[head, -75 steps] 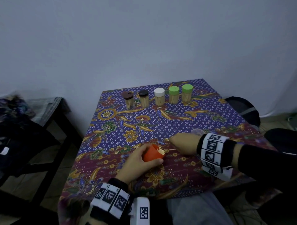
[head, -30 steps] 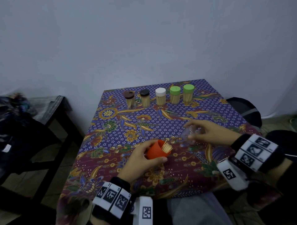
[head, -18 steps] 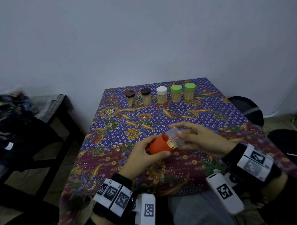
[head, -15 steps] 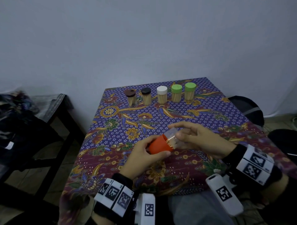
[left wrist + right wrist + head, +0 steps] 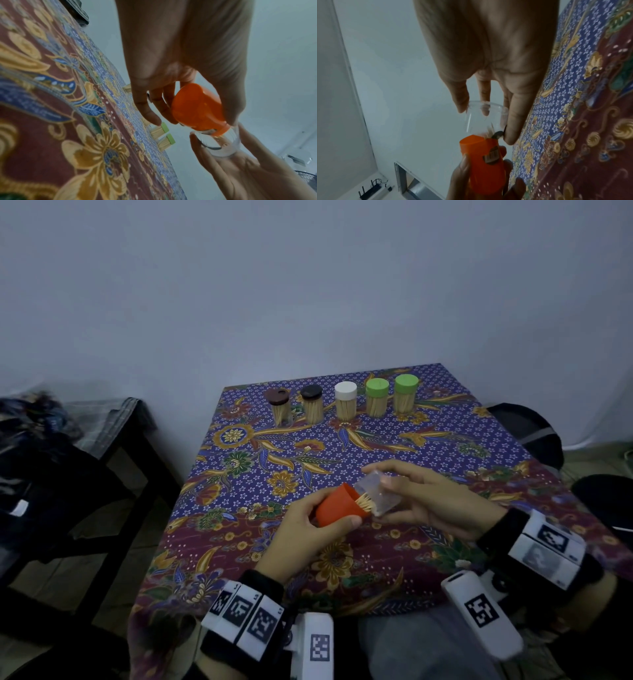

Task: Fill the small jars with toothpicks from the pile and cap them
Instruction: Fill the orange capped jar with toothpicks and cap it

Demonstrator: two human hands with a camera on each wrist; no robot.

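My left hand [image 5: 305,527] grips an orange cap [image 5: 337,506] tilted on its side, with a bundle of toothpicks [image 5: 364,501] sticking out of its open end. With thumb and fingers, my right hand [image 5: 431,501] holds a clear small jar [image 5: 380,493] and sets its mouth over the toothpick tips. Both are held just above the patterned tablecloth [image 5: 342,457]. The left wrist view shows the orange cap [image 5: 197,108] meeting the clear jar [image 5: 221,146]. In the right wrist view the jar [image 5: 481,117] sits right above the cap [image 5: 484,162].
Several capped jars full of toothpicks [image 5: 346,405] stand in a row at the table's far edge, with brown, white and green lids. A dark side table [image 5: 113,433] with clutter is on the left. A black bag [image 5: 527,429] lies past the right edge.
My right hand picked the clear jar up off the table and brought it left to the orange cap. The jar mouth now covers the toothpick tips. My left hand stayed nearly still.
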